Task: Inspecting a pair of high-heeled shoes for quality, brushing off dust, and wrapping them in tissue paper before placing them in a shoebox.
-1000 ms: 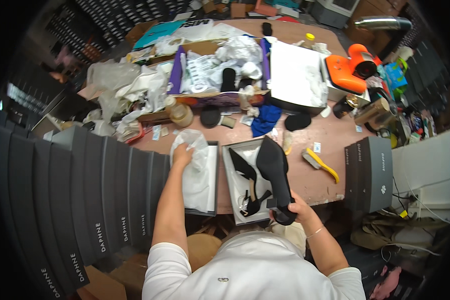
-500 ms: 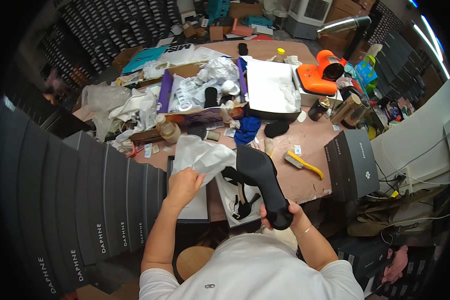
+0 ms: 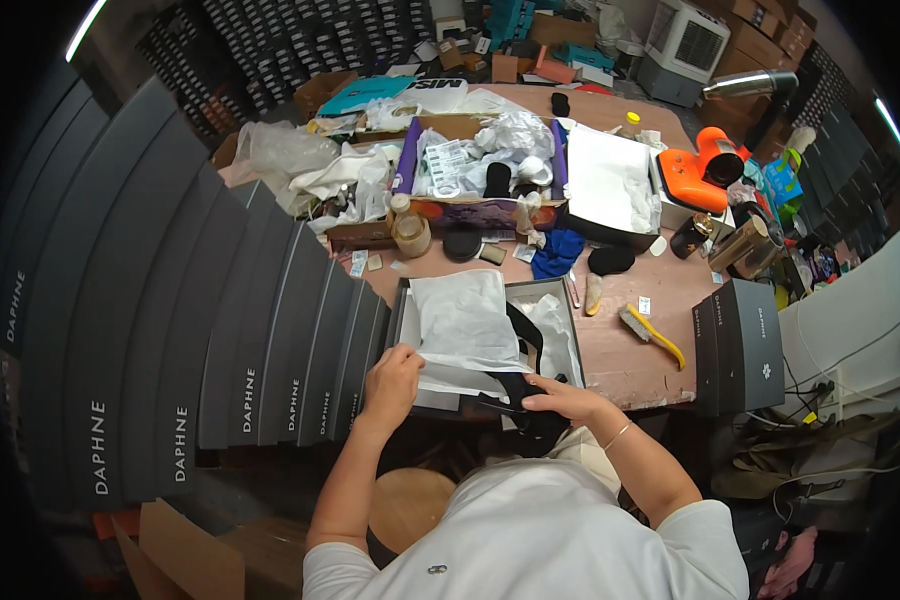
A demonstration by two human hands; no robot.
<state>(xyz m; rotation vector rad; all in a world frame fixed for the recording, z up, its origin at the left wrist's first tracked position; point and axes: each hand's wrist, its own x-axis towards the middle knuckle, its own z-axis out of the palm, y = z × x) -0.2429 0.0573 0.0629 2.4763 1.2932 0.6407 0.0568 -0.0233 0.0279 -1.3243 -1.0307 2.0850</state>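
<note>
Here, the left hand (image 3: 392, 385) is closed, its fingertips pinching the near left corner of a white shoe bag (image 3: 465, 310), while the right hand (image 3: 565, 397) lies with fingers held narrow against a black ankle-strap shoe (image 3: 513, 388) at the bag's near right corner; whether it grips the shoe or only presses on it, I cannot tell. The shoe is at the bag's near edge, partly covered by the white material. Under and around the bag, at the near edge of the pinkish table (image 3: 625, 383), is an open grey shoebox (image 3: 402, 325), with crumpled white tissue paper (image 3: 550, 325) to the right of the bag. Just right of this lies a brush with a yellow handle (image 3: 667, 345), and beyond it a small stack of dark grey shoeboxes (image 3: 740, 345) stands near the right edge; a much larger row of dark shoeboxes (image 3: 160, 330) fills the left side. Farther back on the table are a glass bottle (image 3: 410, 235), a round black tin (image 3: 461, 246), a blue cloth (image 3: 557, 254) and a black oval pad (image 3: 610, 261). Behind them sits a purple-sided carton (image 3: 560, 150) packed with white paper, with a white box lid (image 3: 595, 165) to its right, then an orange machine (image 3: 692, 183). On the near side, below the table, is a round wooden stool (image 3: 410, 500).
</note>
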